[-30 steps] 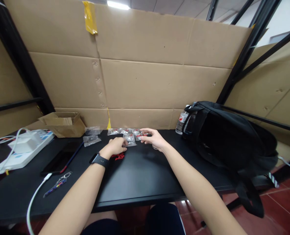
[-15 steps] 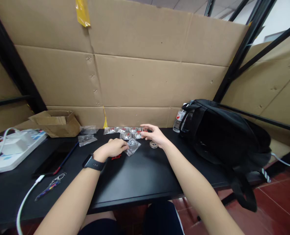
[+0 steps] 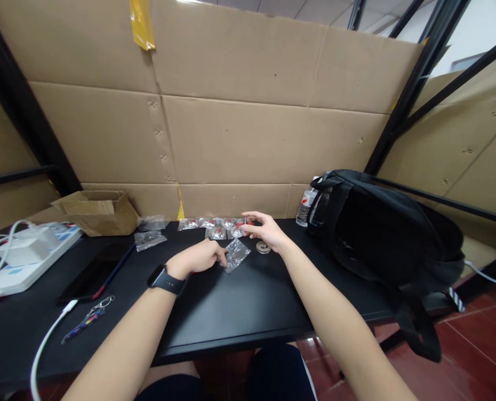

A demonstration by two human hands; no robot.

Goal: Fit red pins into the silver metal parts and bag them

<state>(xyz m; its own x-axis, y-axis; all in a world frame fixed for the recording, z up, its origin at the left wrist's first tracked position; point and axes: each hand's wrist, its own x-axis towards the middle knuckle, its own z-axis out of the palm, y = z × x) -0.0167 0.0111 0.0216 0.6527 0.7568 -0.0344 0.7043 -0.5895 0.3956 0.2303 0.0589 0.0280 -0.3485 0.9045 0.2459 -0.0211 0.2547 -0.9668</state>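
My left hand (image 3: 204,255), with a dark watch on its wrist, has its fingers closed on the edge of a small clear plastic bag (image 3: 237,254) above the black table. The bag looks flat. My right hand (image 3: 267,230) is curved, thumb and forefinger apart, beside several round silvery discs with red parts in clear bags (image 3: 217,233). Whether its fingertips touch the nearest bag is hard to see. A bare metal disc (image 3: 263,247) lies on the table just below my right hand. Something red under my left hand is mostly hidden.
Flat clear bags (image 3: 150,240) lie left of the hands, by an open cardboard box (image 3: 101,214). A phone (image 3: 93,271), keyring (image 3: 84,323) and white power strip (image 3: 34,262) are at left. A water bottle (image 3: 305,207) and black backpack (image 3: 385,234) stand right.
My left hand has moved slightly right with the plastic bag, which is now closer to the bare disc. My right hand has hardly moved.
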